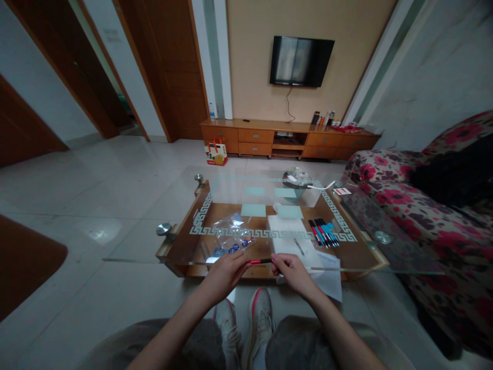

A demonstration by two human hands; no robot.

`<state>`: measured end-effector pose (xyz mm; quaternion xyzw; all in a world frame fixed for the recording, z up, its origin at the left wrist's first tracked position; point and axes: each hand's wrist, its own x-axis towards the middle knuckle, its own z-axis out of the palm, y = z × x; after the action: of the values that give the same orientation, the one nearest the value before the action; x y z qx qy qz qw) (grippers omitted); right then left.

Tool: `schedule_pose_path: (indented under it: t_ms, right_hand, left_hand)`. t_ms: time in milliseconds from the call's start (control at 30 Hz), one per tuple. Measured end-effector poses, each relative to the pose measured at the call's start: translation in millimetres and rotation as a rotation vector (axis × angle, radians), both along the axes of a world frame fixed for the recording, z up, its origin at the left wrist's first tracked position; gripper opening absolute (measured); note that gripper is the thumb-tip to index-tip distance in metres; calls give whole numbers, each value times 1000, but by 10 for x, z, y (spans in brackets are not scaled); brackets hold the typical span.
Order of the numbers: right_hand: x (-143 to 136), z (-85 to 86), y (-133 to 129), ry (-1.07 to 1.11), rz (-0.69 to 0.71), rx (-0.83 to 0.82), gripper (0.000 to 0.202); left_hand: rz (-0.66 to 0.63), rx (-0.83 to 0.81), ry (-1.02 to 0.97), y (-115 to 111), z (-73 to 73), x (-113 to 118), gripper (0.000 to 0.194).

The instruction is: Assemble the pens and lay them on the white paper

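Note:
Between my two hands a red and black pen (260,261) lies level, just over the near edge of the glass table. My left hand (230,270) pinches its red end, and my right hand (289,268) pinches the black end. Beyond my left hand is a clear plastic bag (233,231) with small blue round pieces (235,247) by it. A row of red, blue and black pens (323,234) lies to the right on the glass. Past my right hand a thin silver-grey piece (299,246) shows over white paper (285,231).
The glass coffee table (227,177) has a patterned border and metal knobs. A bowl-like container (296,178) with plastic in it stands at the far right, near a red and white card (342,191). A flowered sofa (389,180) is on the right.

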<state>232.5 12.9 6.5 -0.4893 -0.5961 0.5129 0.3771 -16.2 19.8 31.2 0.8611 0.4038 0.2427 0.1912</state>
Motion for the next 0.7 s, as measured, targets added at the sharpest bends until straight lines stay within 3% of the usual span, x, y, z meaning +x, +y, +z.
schedule_pose_path:
  t_ms: [333,700]
  right_hand:
    - [33,198,-56,-129,37,142,51]
    - [87,272,-47,-172,95,197,39]
  left_hand:
    - [-22,-14,7,3,10,-8,28]
    - [-42,-58,-6,-26,64,-14,30]
